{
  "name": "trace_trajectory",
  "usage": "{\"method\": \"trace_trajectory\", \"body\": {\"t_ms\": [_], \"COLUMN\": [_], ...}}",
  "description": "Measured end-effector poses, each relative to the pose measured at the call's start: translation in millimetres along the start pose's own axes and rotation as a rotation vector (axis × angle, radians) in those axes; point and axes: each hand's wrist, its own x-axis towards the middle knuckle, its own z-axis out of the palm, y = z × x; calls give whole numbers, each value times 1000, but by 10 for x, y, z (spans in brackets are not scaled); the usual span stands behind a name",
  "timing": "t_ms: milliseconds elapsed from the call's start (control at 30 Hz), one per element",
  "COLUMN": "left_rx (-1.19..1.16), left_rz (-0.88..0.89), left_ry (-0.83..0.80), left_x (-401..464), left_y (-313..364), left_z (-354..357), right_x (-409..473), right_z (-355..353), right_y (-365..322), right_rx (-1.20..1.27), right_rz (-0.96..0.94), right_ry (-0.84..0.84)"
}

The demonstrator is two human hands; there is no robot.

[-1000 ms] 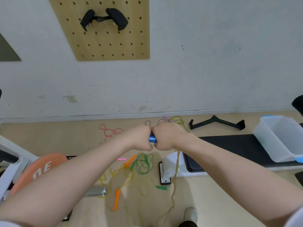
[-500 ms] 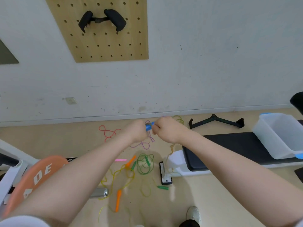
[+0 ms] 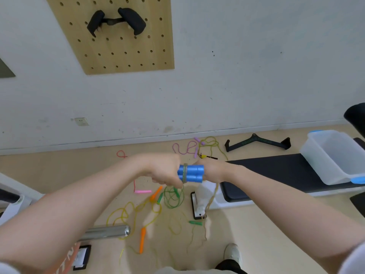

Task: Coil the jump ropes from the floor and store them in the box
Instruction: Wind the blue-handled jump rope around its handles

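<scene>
Head camera: I saw both forearms stretched forward, the left hand [image 3: 166,171] and right hand [image 3: 214,170] each clenched around an end of two blue jump-rope handles [image 3: 190,173], held side by side above the floor, long axis running left-right, cord [image 3: 212,196] dangling.

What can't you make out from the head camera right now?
- Fingertips of left hand and right hand: turned away behind the blue handles.
- Olive rope below them: motion-blurred, wrap count unreadable.
- Box on the bench: right side cut by frame edge.
</scene>
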Motion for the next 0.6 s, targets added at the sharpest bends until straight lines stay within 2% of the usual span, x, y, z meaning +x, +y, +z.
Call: {"method": "trace_trajectory", "body": {"t_ms": [100,167,233,300,367,467,600], "left_rx": [428,523,508,418,292,67,-414], "left_rz": [-33,-49,-139,-214,-230,-256,-231], "left_ry": [-64,-61,32,166,216,174,103], "left_x": [81,186,311,408,514,553,482], "left_y": [116,125,24,-97,-190,-222,-262], "left_z": [213,345,399,390,361,282,126], "right_x": [31,47,61,53,31,9,46], "right_z": [-55,-125,-160,-142,-109,-87,-24], "right_y": [-90,-234,-389,-496,-546,-546,-416], "right_rx": [-386,-509,-584,-583,-498,-336,-64], "right_rz": [51,47,32,68,103,122,118], "right_ry": [-12,79,182,187,192,223,207]}}
